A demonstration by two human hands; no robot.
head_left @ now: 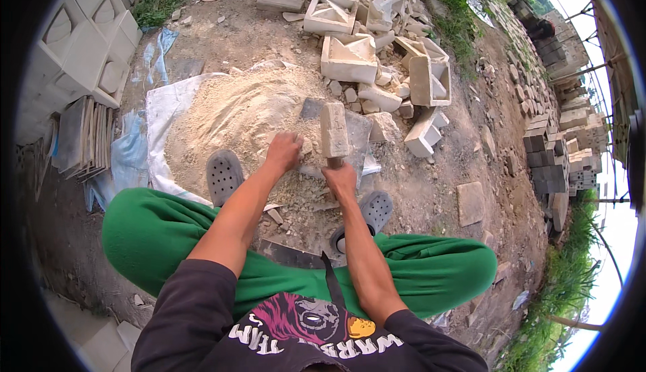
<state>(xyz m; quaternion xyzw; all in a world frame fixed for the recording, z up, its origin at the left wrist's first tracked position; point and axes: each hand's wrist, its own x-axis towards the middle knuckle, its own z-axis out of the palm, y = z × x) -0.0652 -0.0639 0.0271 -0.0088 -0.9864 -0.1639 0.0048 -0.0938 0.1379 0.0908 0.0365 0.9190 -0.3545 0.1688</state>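
Note:
My right hand [341, 178] is wrapped round the short handle of a mallet [334, 129], whose large, dusty, block-shaped head is raised over the rubble between my feet. To its left, my left hand [286, 151] is low at the edge of a pile of pale crushed grit [235, 106]. Its fingers are curled beside a small pale chunk [307, 146]; what they hold, if anything, is hidden. A dark flat slab [360, 129] lies partly under the mallet, dusted with crumbs. Finer broken bits [303, 193] are scattered nearer to me.
Broken hollow pale blocks [348, 59] are heaped beyond the mallet. A white sheet [158, 140] lies under the grit. Stacked blocks [94, 42] and thin boards [87, 136] stand at left. Grey clogs [224, 175] are on my feet. More blocks [548, 153] are stacked at far right.

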